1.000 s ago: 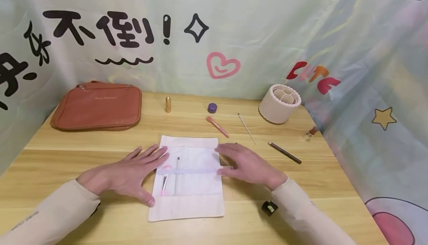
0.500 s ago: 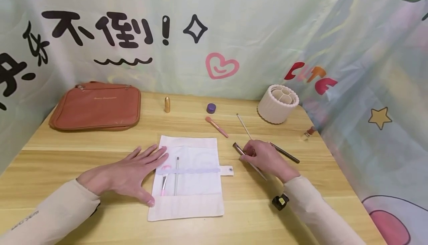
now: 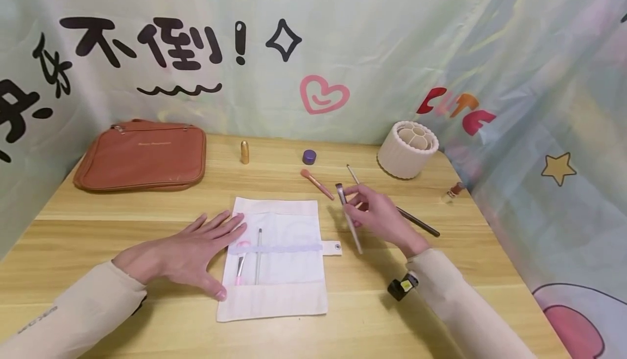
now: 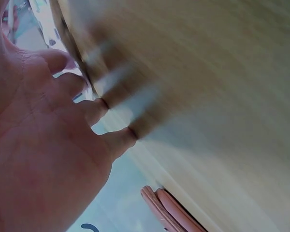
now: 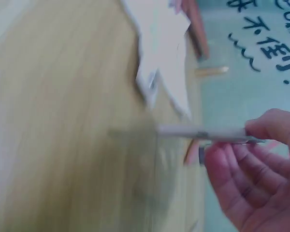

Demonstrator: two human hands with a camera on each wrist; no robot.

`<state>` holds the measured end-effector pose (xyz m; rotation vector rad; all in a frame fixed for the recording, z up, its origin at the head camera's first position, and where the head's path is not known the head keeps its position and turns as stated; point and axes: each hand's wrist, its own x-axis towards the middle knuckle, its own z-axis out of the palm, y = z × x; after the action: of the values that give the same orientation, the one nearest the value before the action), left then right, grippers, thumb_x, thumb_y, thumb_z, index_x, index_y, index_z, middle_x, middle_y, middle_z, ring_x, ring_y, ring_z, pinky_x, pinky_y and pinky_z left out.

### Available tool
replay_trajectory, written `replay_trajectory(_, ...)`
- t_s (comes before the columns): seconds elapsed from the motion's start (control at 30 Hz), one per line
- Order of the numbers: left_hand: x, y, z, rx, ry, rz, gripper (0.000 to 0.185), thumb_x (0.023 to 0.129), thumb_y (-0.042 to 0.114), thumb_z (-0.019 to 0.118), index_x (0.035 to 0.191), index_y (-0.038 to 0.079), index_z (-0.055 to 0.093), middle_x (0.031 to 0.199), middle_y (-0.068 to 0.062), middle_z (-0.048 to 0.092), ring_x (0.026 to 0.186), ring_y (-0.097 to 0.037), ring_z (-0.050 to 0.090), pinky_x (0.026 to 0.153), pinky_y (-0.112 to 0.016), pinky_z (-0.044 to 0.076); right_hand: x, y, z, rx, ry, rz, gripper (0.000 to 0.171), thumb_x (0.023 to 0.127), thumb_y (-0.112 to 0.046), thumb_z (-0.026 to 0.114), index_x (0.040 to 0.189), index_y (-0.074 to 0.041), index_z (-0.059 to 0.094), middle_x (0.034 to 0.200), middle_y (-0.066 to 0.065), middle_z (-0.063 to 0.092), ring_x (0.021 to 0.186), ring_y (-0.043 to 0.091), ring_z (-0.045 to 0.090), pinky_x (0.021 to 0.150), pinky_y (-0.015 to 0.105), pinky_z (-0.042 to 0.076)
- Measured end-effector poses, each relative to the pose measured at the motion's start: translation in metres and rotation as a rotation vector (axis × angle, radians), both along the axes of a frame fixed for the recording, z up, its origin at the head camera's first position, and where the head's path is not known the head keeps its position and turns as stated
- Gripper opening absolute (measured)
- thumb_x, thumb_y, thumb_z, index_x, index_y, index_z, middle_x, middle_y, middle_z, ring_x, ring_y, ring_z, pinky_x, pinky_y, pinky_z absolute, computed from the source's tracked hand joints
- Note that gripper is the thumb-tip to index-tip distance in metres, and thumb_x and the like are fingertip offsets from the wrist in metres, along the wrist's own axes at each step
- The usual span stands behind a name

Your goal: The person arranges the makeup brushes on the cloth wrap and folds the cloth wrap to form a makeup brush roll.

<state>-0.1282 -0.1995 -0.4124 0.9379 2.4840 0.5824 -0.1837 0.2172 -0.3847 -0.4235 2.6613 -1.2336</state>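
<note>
A white fabric brush roll [image 3: 289, 302] lies unfolded on the table, its snap strap [image 3: 332, 248] sticking out to the right. Two brushes sit under its lilac band: a pink-handled one [image 3: 240, 266] and a slim pale one [image 3: 259, 255]. My left hand [image 3: 183, 253] rests with fingers spread on the roll's left edge; the left wrist view shows its palm side [image 4: 53, 135]. Right of the roll, my right hand [image 3: 382, 215] pinches a flat-tipped makeup brush [image 3: 350, 224] between thumb and fingers, bristles up. In the right wrist view the brush handle [image 5: 198, 131] points away from the fingers.
Behind the roll lie a pink brush [image 3: 318, 185], a purple round pot [image 3: 309, 157] and a gold tube [image 3: 245, 153]. A reddish-brown zip case [image 3: 142, 158] stands back left. To the right are a dark brush [image 3: 418, 222], a white ribbed holder [image 3: 404, 155] and a small bottle [image 3: 453, 192].
My right hand moved from the roll's right edge to the makeup brush on the table, took hold of it and lifted and turned it more upright. The left hand stays in place.
</note>
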Motion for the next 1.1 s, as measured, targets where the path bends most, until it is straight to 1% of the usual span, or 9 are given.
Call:
replay_trajectory(0.1,0.0,-0.001,0.0,0.009,0.003,-0.003,0.134,0.076,0.075,0.084,0.175,0.009,0.022,0.184,-0.015,0.009,0.169,-0.049,0.003,0.128,-0.079,0.002,-0.003,-0.016,0.001,-0.179,-0.076,0.032,0.041,0.106,-0.007,0.069,0.144,0.003,0.058,0.114,0.029,0.075,0.085,0.02,0.075,0.079,0.039,0.068)
replay_trajectory(0.27,0.001,-0.002,-0.002,0.019,0.007,-0.009,0.132,0.078,0.075,0.083,0.174,0.008,0.022,0.184,-0.016,0.009,0.168,-0.05,0.003,0.127,-0.08,0.002,-0.008,-0.045,-0.006,-0.382,-0.196,0.065,0.036,0.107,-0.009,0.069,0.138,0.007,0.059,0.123,0.029,0.073,0.091,0.021,0.077,0.089,0.046,0.068)
replay_trajectory(0.37,0.001,-0.002,-0.002,0.018,0.012,-0.011,0.132,0.079,0.076,0.082,0.175,0.008,0.022,0.184,-0.015,0.009,0.168,-0.05,0.003,0.127,-0.08,0.002,-0.011,-0.06,-0.013,-0.47,-0.262,0.045,0.032,0.107,-0.011,0.069,0.133,0.003,0.059,0.123,0.025,0.073,0.091,0.022,0.077,0.092,0.046,0.067)
replay_trajectory(0.53,0.001,-0.002,-0.002,0.019,0.022,-0.01,0.131,0.078,0.075,0.082,0.174,0.008,0.023,0.184,-0.016,0.011,0.168,-0.05,0.004,0.127,-0.08,0.003,-0.018,-0.08,-0.026,-0.582,-0.338,-0.019,0.026,0.106,-0.009,0.069,0.126,0.001,0.057,0.115,0.014,0.07,0.09,0.022,0.078,0.092,0.04,0.067)
replay_trajectory(0.7,0.001,-0.002,-0.001,0.022,0.012,-0.005,0.131,0.078,0.075,0.083,0.174,0.009,0.023,0.184,-0.015,0.01,0.168,-0.05,0.003,0.127,-0.079,0.001,-0.022,-0.094,-0.035,-0.608,-0.387,-0.072,0.022,0.105,-0.004,0.07,0.121,0.0,0.056,0.11,0.012,0.069,0.087,0.02,0.077,0.087,0.036,0.068)
replay_trajectory(0.83,0.002,-0.002,-0.001,0.023,0.007,0.001,0.131,0.078,0.074,0.083,0.175,0.009,0.023,0.184,-0.015,0.01,0.168,-0.05,0.003,0.127,-0.079,0.001,-0.022,-0.101,-0.038,-0.578,-0.413,-0.064,0.021,0.104,0.0,0.069,0.122,0.001,0.057,0.11,0.014,0.073,0.083,0.02,0.078,0.084,0.037,0.068)
replay_trajectory(0.93,0.002,-0.002,-0.001,0.02,0.009,0.002,0.131,0.078,0.074,0.083,0.174,0.009,0.023,0.184,-0.016,0.01,0.168,-0.05,0.003,0.127,-0.079,0.001,-0.017,-0.101,-0.039,-0.521,-0.444,-0.011,0.03,0.104,-0.001,0.069,0.13,0.001,0.054,0.111,0.016,0.076,0.083,0.02,0.079,0.085,0.038,0.068)
replay_trajectory(1.03,0.002,-0.001,-0.001,0.018,0.012,0.003,0.13,0.078,0.074,0.083,0.174,0.009,0.024,0.184,-0.016,0.01,0.168,-0.05,0.004,0.127,-0.079,0.001,-0.012,-0.098,-0.04,-0.459,-0.473,0.061,0.047,0.105,-0.003,0.069,0.147,-0.005,0.047,0.113,0.017,0.076,0.085,0.02,0.079,0.085,0.039,0.068)
replay_trajectory(1.1,0.002,-0.001,-0.001,0.018,0.014,0.003,0.13,0.079,0.074,0.083,0.174,0.009,0.024,0.184,-0.016,0.011,0.168,-0.051,0.004,0.127,-0.079,0.001,-0.01,-0.096,-0.041,-0.434,-0.477,0.104,0.056,0.105,-0.003,0.068,0.155,-0.009,0.043,0.114,0.018,0.077,0.084,0.022,0.079,0.082,0.039,0.068)
